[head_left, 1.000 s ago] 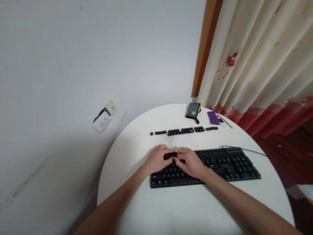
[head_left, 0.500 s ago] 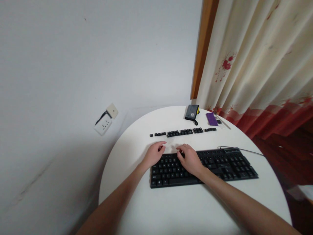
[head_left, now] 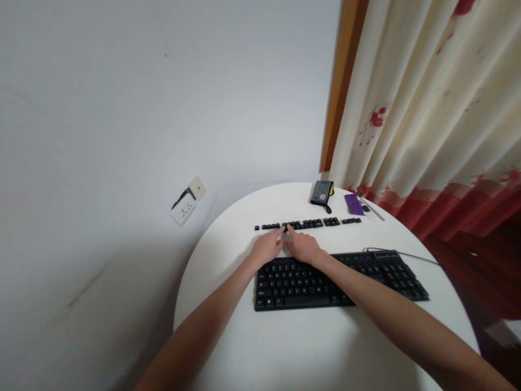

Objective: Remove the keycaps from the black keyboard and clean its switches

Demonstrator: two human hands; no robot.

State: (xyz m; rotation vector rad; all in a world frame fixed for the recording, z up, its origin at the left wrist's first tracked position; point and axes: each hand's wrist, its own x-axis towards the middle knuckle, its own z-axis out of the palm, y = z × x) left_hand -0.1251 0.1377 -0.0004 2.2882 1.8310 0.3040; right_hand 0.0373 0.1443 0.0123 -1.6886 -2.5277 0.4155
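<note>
My left hand (head_left: pixel 267 247) and my right hand (head_left: pixel 303 246) meet just beyond the back left part of a black keyboard (head_left: pixel 309 288). Their index fingertips touch the left end of a group of black keycaps (head_left: pixel 312 224), which lies in a row across the white table. Fingers of both hands close in on a keycap there; my hands partly hide it. The keyboard's upper left keys are partly covered by my right hand and forearm.
A grey and black pouch (head_left: pixel 322 193) lies at the back of the round white table (head_left: pixel 228 326). Right of it are a purple packet (head_left: pixel 354 205) and a thin stick (head_left: pixel 373 208). The keyboard cable (head_left: pixel 419 256) runs off the right edge. A wall with a socket (head_left: pixel 183 210) stands left.
Both hands have moved forward from over the keyboard to the keycap row and come together, fingertips on the keycaps. The view has shifted slightly.
</note>
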